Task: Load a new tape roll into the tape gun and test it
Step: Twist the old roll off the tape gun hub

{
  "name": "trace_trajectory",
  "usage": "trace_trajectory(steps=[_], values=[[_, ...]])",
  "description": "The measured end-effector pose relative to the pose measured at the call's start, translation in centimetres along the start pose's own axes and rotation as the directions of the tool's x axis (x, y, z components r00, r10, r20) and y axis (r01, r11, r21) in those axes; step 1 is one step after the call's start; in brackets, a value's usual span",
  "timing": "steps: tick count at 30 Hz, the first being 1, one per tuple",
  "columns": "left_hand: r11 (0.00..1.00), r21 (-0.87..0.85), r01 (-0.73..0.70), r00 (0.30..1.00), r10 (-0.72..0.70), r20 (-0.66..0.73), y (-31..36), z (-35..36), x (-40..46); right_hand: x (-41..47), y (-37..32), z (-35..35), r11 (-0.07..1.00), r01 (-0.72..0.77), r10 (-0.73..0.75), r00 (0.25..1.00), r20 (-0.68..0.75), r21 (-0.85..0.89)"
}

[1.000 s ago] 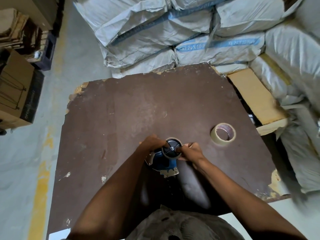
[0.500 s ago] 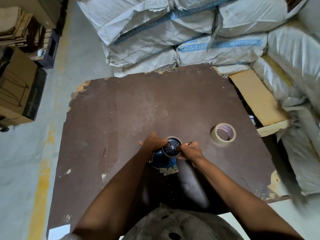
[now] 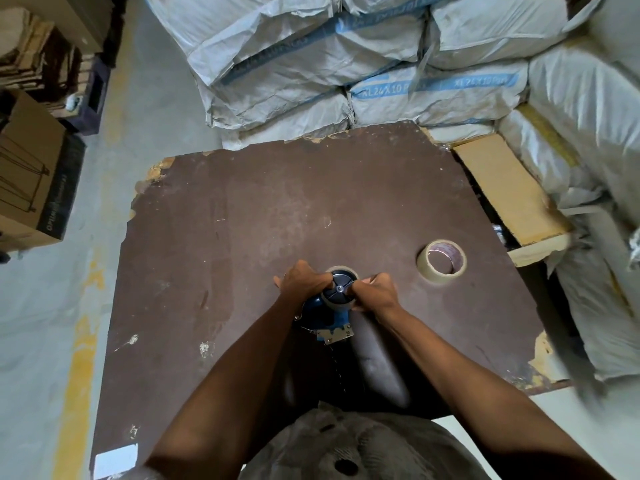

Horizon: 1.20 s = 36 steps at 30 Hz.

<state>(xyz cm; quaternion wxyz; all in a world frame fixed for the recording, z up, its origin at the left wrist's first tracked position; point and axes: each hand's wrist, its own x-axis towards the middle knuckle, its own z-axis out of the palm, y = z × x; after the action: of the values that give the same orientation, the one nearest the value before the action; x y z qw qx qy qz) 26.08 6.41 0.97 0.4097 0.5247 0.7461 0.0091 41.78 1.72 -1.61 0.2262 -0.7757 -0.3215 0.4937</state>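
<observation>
blue tape gun (image 3: 325,315) gripped by left hand (image 3: 304,283); right hand (image 3: 375,293) pinches its round roll (image 3: 338,292).

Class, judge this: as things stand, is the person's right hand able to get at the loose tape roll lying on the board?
Probably yes: bare board lies between the right hand and the loose tape roll, but it must first release the tape gun.

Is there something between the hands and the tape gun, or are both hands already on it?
Nothing visible stands between them. The left hand and the right hand both grip the roll sitting on the tape gun, one on each side. The spare roll lies apart on the board, to the right.
</observation>
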Motion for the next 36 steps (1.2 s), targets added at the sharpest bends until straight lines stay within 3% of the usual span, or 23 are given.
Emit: trace_trajectory(steps=[4, 8, 13, 15, 20, 26, 36], values=[[0.998, 0.062, 0.024, 1.000, -0.023, -0.019, 0.0, -0.1, -0.3, -0.6, -0.2, 0.0, 0.998, 0.035, -0.040, 0.995, -0.092, -0.050], [0.998, 0.026, -0.059, 0.992, 0.055, 0.116, -0.2, -1.3, 0.3, -0.9, 0.4, 0.2, 0.997, 0.077, -0.079, 0.993, -0.089, -0.030], [0.993, -0.054, -0.100, 0.973, 0.109, 0.204, 0.4, -1.8, -0.5, -1.6, -0.5, -0.3, 0.934, 0.329, -0.335, 0.942, -0.015, -0.140], [0.993, -0.058, -0.104, 0.968, 0.115, 0.224, 0.3, -1.8, -0.5, -2.0, -0.5, -0.5, 0.918, 0.355, -0.364, 0.931, -0.017, -0.175], [0.988, -0.083, -0.133, 0.969, 0.147, 0.200, 0.1, -1.7, -0.1, -1.1, 0.3, -0.1, 0.975, 0.137, -0.158, 0.982, -0.107, -0.177], [0.985, -0.098, -0.139, 0.953, 0.160, 0.256, -0.4, -1.3, 0.6, 0.1, 1.0, -0.8, 0.994, 0.097, -0.096, 0.995, 0.027, -0.058], [0.995, 0.068, -0.067, 0.992, 0.059, 0.115, 0.6, -0.1, -0.2, 0.2, 1.7, 0.6, 0.999, 0.047, -0.048, 0.995, -0.083, -0.020]])
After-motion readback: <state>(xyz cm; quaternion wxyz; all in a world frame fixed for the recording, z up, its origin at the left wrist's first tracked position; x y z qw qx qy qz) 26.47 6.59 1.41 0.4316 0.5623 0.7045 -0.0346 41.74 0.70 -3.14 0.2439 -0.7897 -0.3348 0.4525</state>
